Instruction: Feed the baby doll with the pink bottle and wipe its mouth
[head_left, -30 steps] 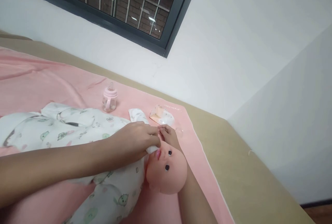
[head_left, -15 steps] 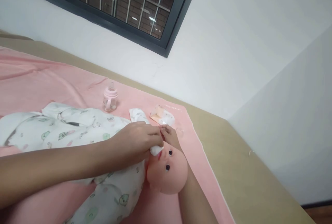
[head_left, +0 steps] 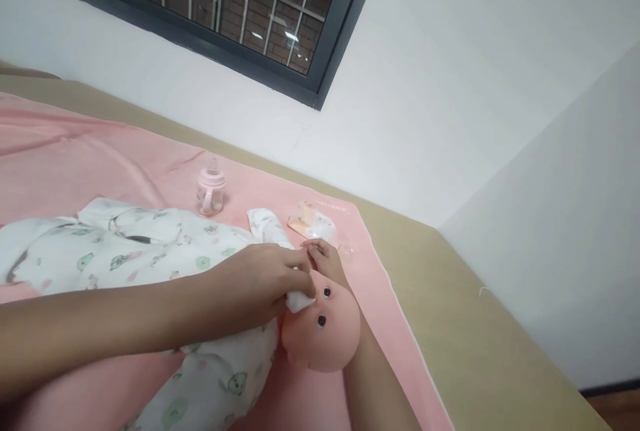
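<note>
A baby doll (head_left: 330, 344) lies on its back in white patterned clothes (head_left: 170, 251), its bald head toward the right. My left hand (head_left: 273, 278) reaches across the doll's chest, fingers closed on a crumpled white wipe (head_left: 300, 300). That wipe presses on the doll's face and covers the mouth. Behind the head passes my right forearm, so the head rests against it. My right hand (head_left: 324, 259) curls round at the doll's far side, by its neck and shoulder, fingertips partly hidden by my left hand.
A pink baby bottle (head_left: 211, 190) with handles stands upright beyond the doll. Right of it lies a soft pack of wipes (head_left: 311, 220). Under everything spreads a pink blanket (head_left: 65, 151) on a tan surface (head_left: 450, 324), bordered by white walls and a dark-framed window (head_left: 320, 78).
My left hand has shifted the wipe slightly over the doll's face, and the mouth that showed in part is now covered. My right hand keeps its place.
</note>
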The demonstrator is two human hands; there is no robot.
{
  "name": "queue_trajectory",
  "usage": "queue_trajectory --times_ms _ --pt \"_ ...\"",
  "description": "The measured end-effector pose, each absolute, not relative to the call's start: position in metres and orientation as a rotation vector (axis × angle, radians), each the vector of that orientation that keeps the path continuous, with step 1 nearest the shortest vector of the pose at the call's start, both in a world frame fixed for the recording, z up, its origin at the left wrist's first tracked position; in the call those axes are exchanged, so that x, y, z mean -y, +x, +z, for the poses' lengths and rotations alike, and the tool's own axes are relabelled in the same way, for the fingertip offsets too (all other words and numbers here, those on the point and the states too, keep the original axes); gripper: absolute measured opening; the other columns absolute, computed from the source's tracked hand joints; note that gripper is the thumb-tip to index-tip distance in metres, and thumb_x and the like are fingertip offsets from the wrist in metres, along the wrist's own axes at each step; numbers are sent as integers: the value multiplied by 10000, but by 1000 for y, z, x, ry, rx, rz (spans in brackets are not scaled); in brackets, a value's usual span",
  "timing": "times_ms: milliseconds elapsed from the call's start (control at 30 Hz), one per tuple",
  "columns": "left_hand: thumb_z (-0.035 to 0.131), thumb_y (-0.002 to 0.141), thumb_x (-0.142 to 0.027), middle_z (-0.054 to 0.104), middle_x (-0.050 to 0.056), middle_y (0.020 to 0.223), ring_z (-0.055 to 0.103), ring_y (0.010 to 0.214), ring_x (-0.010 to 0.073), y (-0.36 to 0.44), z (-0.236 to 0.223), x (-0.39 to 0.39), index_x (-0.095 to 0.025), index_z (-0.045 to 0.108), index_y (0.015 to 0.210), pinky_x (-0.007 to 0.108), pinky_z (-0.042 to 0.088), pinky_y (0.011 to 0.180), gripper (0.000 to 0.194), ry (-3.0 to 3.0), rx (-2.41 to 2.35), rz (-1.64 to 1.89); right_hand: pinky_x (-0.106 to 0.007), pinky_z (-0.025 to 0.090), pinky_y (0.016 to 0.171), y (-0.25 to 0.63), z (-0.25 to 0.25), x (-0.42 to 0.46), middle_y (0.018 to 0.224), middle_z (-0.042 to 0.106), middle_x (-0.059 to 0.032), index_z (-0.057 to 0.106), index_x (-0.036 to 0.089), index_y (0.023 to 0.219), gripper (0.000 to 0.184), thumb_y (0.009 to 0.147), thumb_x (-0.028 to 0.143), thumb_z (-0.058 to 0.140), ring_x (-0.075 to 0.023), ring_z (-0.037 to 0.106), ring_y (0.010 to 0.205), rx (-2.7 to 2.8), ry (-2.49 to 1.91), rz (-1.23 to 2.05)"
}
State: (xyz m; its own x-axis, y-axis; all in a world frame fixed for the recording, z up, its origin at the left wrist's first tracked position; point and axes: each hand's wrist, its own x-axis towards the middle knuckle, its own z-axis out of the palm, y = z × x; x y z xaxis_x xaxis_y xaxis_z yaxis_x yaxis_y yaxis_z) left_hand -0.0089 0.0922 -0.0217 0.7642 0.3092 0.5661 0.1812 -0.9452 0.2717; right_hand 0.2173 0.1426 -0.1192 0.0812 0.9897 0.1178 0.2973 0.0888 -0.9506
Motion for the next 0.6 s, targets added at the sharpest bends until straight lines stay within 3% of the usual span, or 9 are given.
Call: queue_trajectory --times_ms 267,600 --pt "447 670 6 612 -12 821 501 640 127 -7 -25 -94 -228 666 835 250 323 562 361 2843 -436 979 -328 480 785 221 -127 -150 812 689 -62 633 180 848 250 728 396 594 -182 632 779 1327 -1340 967" --pt "447 576 43 609 -11 857 505 634 152 -9 -25 -93 -247 654 890 263 327 559 475 2986 -521 842 -318 463 770 222 -127 -149 771 680 -35 630 185 869 254 723 387 581 -178 636 776 1320 -1362 969"
